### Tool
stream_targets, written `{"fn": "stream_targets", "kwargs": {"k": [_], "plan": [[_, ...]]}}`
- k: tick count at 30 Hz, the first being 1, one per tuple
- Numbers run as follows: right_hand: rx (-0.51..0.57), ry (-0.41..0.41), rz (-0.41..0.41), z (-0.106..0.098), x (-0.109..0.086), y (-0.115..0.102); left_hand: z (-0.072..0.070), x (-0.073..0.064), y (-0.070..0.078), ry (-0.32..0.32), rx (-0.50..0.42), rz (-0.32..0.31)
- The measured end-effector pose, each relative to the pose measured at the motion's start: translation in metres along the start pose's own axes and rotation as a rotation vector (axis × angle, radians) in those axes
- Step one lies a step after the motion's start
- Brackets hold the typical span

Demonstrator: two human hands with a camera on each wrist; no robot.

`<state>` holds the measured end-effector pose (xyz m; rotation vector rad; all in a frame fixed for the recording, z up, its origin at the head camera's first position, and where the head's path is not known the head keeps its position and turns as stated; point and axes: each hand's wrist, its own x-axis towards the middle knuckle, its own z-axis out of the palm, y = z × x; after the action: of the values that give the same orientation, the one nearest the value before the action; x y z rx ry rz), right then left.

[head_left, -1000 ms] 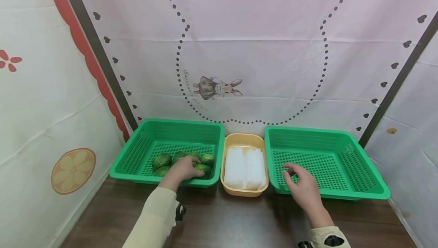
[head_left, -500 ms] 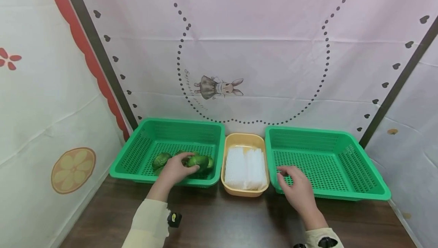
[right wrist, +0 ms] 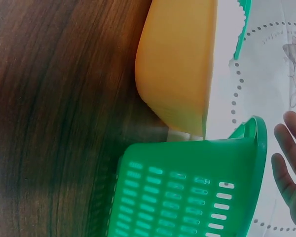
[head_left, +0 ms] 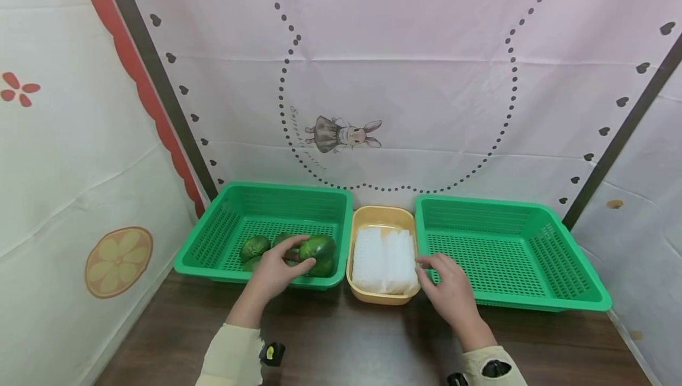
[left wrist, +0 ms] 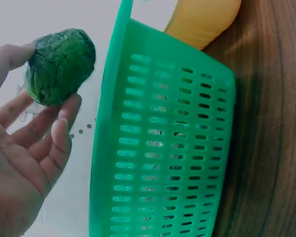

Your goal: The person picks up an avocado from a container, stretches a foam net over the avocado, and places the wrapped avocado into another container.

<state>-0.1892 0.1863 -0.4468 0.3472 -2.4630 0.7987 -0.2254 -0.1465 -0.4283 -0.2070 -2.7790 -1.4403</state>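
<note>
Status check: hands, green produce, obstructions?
Left hand pinching roundish, wrinkled green produce over left perforated green plastic basket. Right hand holding nothing, beside rounded yellow plastic tray. No obstruction visible.

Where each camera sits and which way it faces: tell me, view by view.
Head: worn on the head, facing forward and down at the left green basket, yellow tray and right green basket; left hand, right hand and sleeves show.
Left wrist: worn there, facing the held cabbage-like vegetable and left green basket's side; left hand shows.
Right wrist: worn there, facing the yellow tray's and right green basket's sides; part of the right hand shows.
Shared: head and left wrist both show the held vegetable.
</note>
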Motion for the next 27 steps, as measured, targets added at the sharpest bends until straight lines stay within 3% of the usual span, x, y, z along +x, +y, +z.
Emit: {"fn": "stream_targets", "kwargs": {"k": [12,17,24,27], "plan": [[0.014,-0.009,0.018,0.000,-0.003,0.002,0.017,-0.022,0.000,-0.063,-0.150,0.181],[0.010,-0.006,0.013,0.003,-0.002,0.000,0.025,-0.031,-0.003,-0.110,-0.215,0.201],[0.019,-0.047,0.013,0.010,-0.002,-0.006,0.025,-0.053,0.019,-0.175,-0.244,0.235],[0.016,-0.058,0.004,0.012,-0.003,-0.009,0.031,-0.056,0.014,-0.213,-0.266,0.264]]}}
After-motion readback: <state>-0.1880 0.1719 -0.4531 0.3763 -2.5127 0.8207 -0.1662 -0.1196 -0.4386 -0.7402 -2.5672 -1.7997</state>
